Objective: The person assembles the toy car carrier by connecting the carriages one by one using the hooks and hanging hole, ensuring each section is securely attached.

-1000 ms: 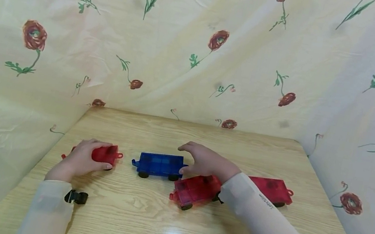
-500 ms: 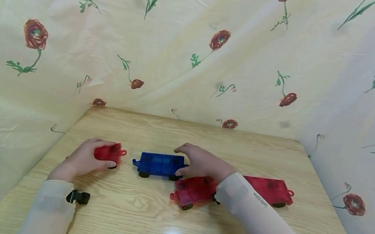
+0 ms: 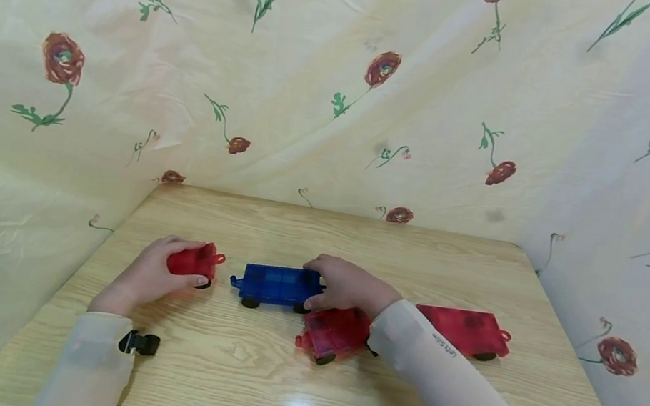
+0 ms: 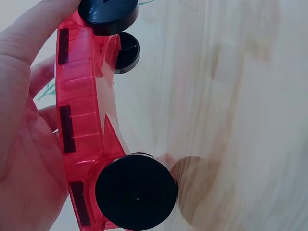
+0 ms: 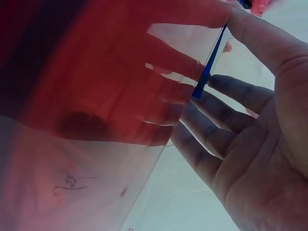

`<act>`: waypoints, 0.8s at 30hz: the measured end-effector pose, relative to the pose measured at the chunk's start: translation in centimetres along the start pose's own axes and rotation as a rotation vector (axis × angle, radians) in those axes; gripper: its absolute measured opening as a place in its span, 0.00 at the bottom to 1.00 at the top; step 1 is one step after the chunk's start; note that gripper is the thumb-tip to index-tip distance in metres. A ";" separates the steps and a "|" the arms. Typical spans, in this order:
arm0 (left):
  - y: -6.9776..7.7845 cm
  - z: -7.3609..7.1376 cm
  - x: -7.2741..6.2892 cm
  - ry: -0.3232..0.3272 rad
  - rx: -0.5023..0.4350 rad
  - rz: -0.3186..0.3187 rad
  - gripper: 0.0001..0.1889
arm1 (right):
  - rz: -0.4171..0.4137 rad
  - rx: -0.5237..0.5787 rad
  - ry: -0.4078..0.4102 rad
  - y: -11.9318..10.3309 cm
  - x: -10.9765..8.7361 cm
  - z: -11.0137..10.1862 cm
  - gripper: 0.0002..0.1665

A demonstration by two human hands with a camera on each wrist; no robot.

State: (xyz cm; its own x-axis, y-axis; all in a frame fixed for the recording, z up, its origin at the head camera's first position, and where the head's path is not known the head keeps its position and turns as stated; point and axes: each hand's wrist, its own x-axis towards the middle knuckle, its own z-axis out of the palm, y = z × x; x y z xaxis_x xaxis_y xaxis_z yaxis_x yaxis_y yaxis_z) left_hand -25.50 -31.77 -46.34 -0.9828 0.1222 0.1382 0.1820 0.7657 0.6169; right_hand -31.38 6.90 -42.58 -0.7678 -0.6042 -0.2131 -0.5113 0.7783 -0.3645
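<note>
In the head view my left hand (image 3: 153, 271) grips a red translucent toy train car (image 3: 193, 261) at the table's left, its loop coupling facing right. The left wrist view shows that car's red side (image 4: 79, 91) and black wheels, with fingers and thumb around its far side. Right of it stands a blue toy train car (image 3: 278, 285), hook end to the left. My right hand (image 3: 352, 286) holds its right end, thumb in front and fingers behind. In the right wrist view a blue sliver (image 5: 204, 79) shows between thumb and fingers, partly behind a blurred red wall (image 5: 120, 72).
A second red car (image 3: 334, 335) sits angled just below my right hand, partly covered by the wrist. Another red car (image 3: 462, 329) stands further right behind the sleeve (image 3: 439, 372). Flowered cloth (image 3: 319, 86) surrounds the wooden table (image 3: 239, 391) at the back and sides.
My left hand has moved right and away from me with its red car, nearer the blue one. The right hand's fingers have lowered and closed onto the blue car's right end.
</note>
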 end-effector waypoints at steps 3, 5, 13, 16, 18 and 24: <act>0.2 0.0 0.0 0.005 -0.007 -0.002 0.42 | 0.002 -0.018 -0.001 0.0 0.2 0.1 0.46; 0.2 0.1 0.0 0.001 -0.016 -0.008 0.42 | -0.002 -0.023 -0.001 0.0 0.2 0.2 0.46; 0.4 0.3 0.3 -0.011 -0.006 0.022 0.42 | -0.021 -0.031 0.005 -0.4 0.4 0.2 0.46; 0.6 0.4 0.3 -0.023 -0.010 0.041 0.41 | -0.014 -0.025 0.007 -0.5 0.4 0.2 0.46; 0.8 0.5 0.3 -0.035 -0.022 0.052 0.40 | -0.012 -0.028 0.010 -0.5 0.4 0.3 0.46; 1.3 0.8 0.2 -0.057 -0.020 0.045 0.38 | -0.018 -0.044 0.016 -0.6 0.5 0.3 0.46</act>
State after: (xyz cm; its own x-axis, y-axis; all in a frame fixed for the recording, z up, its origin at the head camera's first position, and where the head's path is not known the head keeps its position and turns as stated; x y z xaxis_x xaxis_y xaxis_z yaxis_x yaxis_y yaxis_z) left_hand -25.49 -30.24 -46.14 -0.9736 0.1929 0.1221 0.2263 0.7457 0.6266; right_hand -31.28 6.08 -42.77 -0.7643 -0.6154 -0.1928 -0.5411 0.7746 -0.3275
